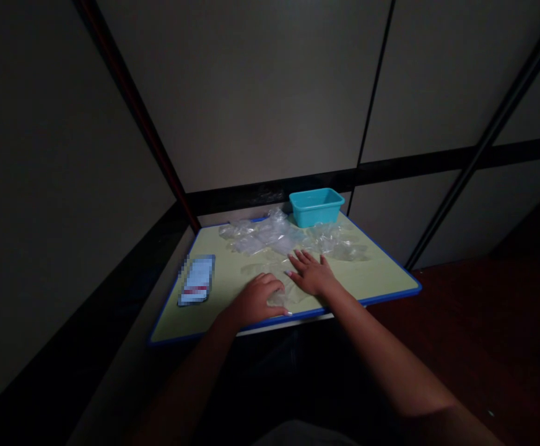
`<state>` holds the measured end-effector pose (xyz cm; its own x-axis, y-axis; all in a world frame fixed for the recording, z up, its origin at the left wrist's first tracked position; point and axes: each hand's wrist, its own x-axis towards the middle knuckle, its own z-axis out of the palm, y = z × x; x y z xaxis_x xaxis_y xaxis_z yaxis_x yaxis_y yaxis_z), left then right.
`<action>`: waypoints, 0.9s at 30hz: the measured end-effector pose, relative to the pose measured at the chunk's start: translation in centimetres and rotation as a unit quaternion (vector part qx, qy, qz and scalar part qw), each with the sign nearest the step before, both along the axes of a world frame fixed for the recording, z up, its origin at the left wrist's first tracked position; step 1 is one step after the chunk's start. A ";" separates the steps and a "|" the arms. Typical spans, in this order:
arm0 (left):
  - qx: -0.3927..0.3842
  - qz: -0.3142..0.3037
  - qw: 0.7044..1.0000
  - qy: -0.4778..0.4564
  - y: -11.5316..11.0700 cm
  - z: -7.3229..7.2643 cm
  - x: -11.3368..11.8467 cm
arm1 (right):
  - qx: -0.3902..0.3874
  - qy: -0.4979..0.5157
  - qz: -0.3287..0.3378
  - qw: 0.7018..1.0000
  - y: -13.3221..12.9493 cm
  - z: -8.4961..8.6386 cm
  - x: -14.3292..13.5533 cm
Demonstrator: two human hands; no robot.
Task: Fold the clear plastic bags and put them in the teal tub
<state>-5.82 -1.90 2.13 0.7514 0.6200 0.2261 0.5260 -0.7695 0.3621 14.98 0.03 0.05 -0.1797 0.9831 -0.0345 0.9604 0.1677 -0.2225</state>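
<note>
So closest in, both hands are down on the surface (381, 272), which is pale green with a blue edge. The left hand (257, 299) is curled up loosely, fingers bent under, sitting on the near end of a clear plastic sheet (270, 272) right by the front edge; can't tell if it's actually pinching the film or just resting on it. The right hand (313, 273) is flat and fully open, fingers spread, palm pressing down on that same sheet just beside the left one. Off to the left, well apart from the hands, there's one flat packet (197, 280), blurred out so no idea what it says. Further back there's a messy pile of crumpled clear plastic bags (270, 234) strung across the surface, too see-through and tangled to count properly. At the far edge sits one teal bin (317, 206), just behind the pile.
</note>
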 end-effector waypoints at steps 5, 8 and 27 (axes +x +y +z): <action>0.025 0.016 0.999 0.015 -1.3 -0.8 1.2 | 0.003 0.006 0.002 1.000 0.0 0.0 0.1; 0.027 0.009 0.999 0.022 -1.7 -0.9 1.5 | 0.002 0.007 0.000 1.000 0.0 0.1 0.1; 0.074 0.110 0.991 -0.026 -0.5 0.3 -5.0 | -0.019 -0.003 0.082 0.996 -3.7 1.4 -0.2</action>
